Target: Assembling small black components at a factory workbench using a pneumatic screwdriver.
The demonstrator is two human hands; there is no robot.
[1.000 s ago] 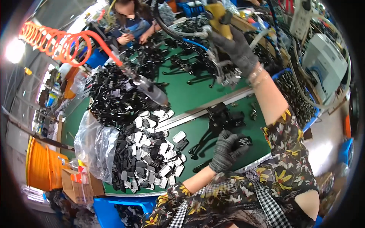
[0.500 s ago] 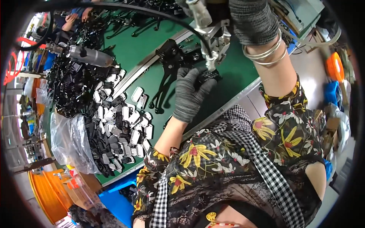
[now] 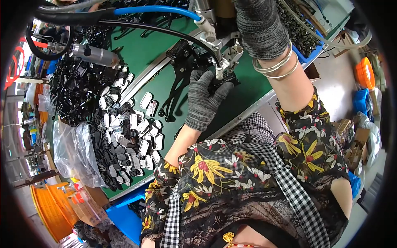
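Observation:
My left hand (image 3: 202,99), in a grey knit glove, is closed on a black brake lever assembly (image 3: 182,72) lying on the green table. Its thumb and fingers sit on both sides of a black block, with the long levers pointing toward me. Just above that block stands the metal tip of an overhead power screwdriver (image 3: 221,68); whether it touches the part, I cannot tell. My right hand (image 3: 262,31), gloved too and with bangles at the wrist, is raised against the screwdriver's dark body and closed round it, its fingertips hidden.
Left of my hand lie many small black and white plates (image 3: 134,136) beside a heap of black parts (image 3: 76,91). A metal rail (image 3: 144,76) crosses the green table (image 3: 144,45). Hoses hang overhead. A blue bin (image 3: 316,49) of small parts stands at the right.
The view has shifted slightly. My right hand and the screwdriver appear a little lower and further left. My left hand stays on the brake lever assembly.

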